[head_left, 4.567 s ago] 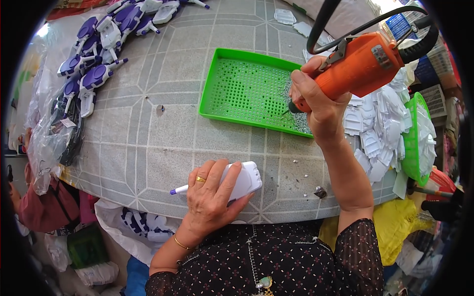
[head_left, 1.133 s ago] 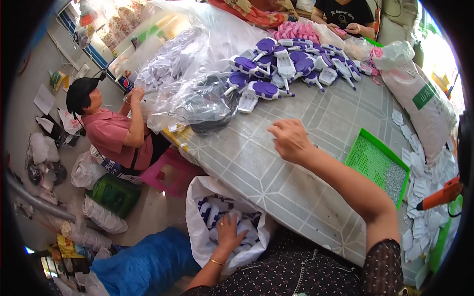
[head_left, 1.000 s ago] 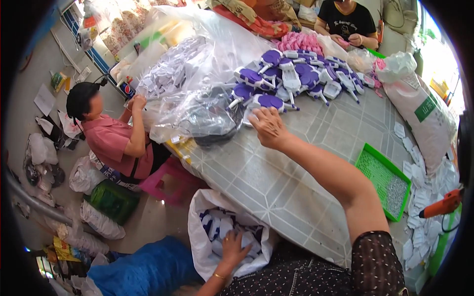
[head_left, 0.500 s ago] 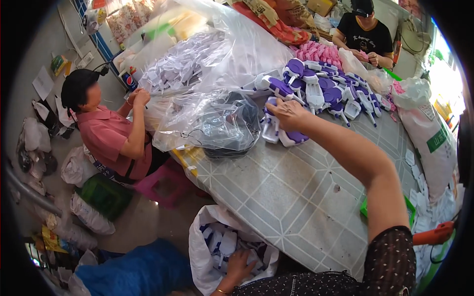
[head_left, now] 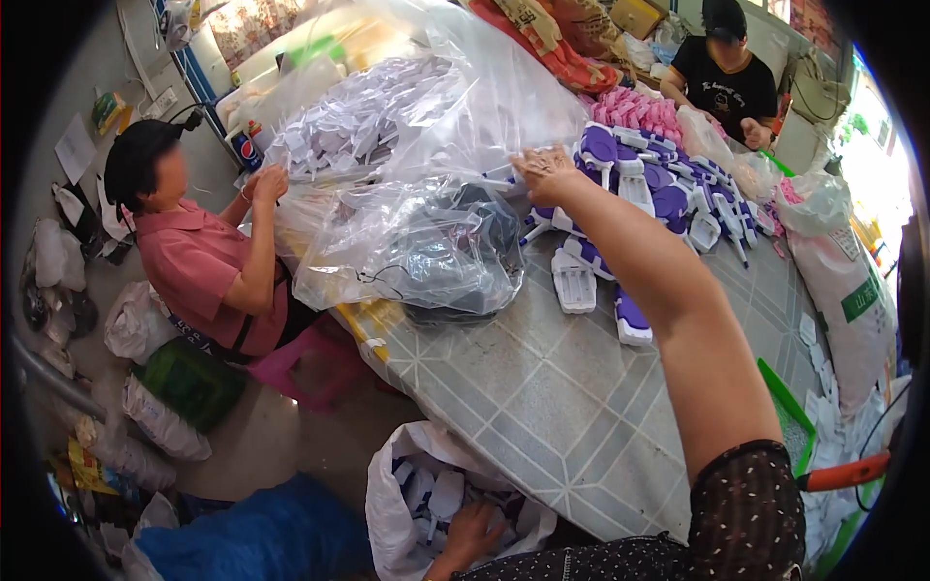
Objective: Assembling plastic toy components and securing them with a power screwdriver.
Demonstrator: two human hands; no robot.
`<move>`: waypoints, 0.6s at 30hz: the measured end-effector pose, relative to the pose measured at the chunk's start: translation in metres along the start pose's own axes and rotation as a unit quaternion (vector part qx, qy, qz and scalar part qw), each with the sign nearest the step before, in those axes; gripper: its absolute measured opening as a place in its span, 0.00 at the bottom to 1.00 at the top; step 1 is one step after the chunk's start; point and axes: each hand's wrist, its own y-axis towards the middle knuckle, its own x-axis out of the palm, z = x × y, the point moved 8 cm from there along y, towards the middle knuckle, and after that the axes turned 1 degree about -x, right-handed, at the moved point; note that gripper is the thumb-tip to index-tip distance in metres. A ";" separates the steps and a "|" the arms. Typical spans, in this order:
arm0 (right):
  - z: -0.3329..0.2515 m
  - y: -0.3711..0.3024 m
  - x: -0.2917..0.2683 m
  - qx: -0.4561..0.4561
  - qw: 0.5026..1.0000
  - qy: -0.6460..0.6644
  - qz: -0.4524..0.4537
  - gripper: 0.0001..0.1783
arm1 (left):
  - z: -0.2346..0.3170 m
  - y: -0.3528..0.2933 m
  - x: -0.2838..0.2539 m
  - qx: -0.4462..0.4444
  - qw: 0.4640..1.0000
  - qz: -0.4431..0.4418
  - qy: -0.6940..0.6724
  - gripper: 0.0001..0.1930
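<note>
My right hand is stretched across the table to the left edge of a heap of purple-and-white plastic pieces with handles. Its fingers are spread, with no piece visibly gripped. A white piece and a purple-and-white one lie in front of the heap, under and beside my forearm. My left hand rests, fingers apart, on similar pieces inside a white woven sack by the table edge. What lies beneath its palm is hidden.
Clear plastic sheeting covers a dark container and borders white parts on the tiled table. One co-worker sits at left, another at the far right by pink parts. A green tray stands at right.
My right hand has moved up and left across the heap. Several pieces beneath it have shifted toward me onto the tabletop. My left hand stays in the sack.
</note>
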 end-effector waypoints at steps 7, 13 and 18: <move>0.019 -0.019 0.034 0.069 0.995 0.021 -0.075 0.18 | 0.006 -0.004 -0.009 0.040 0.998 0.040 0.010 0.24; 0.067 -0.114 -0.021 0.154 0.958 0.237 0.041 0.22 | 0.034 -0.001 -0.032 0.025 1.000 0.010 0.009 0.22; 0.098 -0.189 -0.037 0.312 0.656 0.685 0.062 0.16 | 0.077 -0.002 -0.079 0.072 0.994 0.074 -0.028 0.18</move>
